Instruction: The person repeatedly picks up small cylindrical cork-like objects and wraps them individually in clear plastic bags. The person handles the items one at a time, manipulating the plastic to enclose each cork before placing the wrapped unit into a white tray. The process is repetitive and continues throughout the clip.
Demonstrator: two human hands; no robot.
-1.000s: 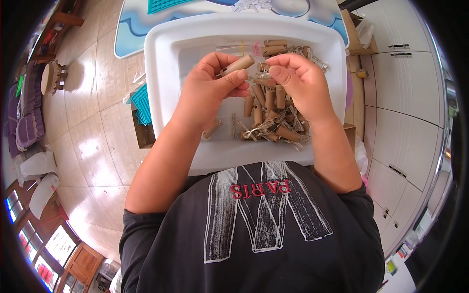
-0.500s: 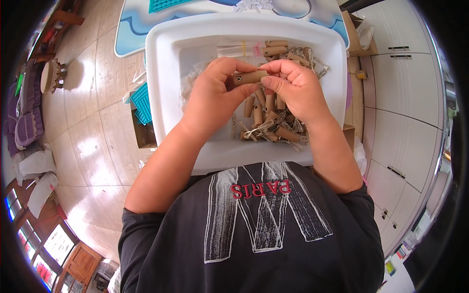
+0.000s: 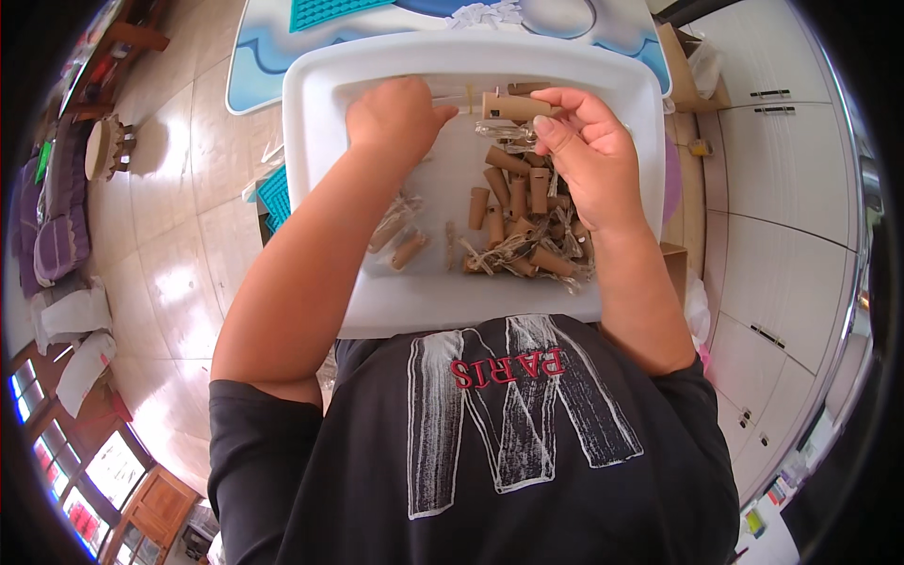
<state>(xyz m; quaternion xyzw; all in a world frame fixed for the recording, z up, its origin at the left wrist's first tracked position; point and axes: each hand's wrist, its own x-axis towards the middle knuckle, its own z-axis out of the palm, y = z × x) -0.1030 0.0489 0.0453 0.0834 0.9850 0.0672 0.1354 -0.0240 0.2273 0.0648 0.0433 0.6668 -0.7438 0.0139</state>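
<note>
My right hand [image 3: 593, 151] pinches a brown cork-shaped light [image 3: 516, 106] by its right end, over the far right part of a white plastic tub [image 3: 320, 66]. A small dark switch shows on its side, and a clear bundled wire [image 3: 504, 132] hangs just below. My left hand [image 3: 397, 118] reaches down in the tub's far left part, back of the hand up, thumb toward the right. Its other fingers are hidden. Beside its thumb lies a clear plastic bag bundle [image 3: 450, 100] with a yellow band. Several more cork-shaped lights [image 3: 518, 196] pile up below my right hand.
At the tub's left side lie clear wrapped pieces and a single cork light [image 3: 409, 250]. Behind the tub stands a blue-and-white table [image 3: 259, 47] with a teal mat [image 3: 330, 11] and white slips [image 3: 485, 15]. White cabinets [image 3: 786, 169] line the right.
My left hand has let go of the cork light and moved left and away from me into the tub. My right hand holds the light alone, slightly farther out.
</note>
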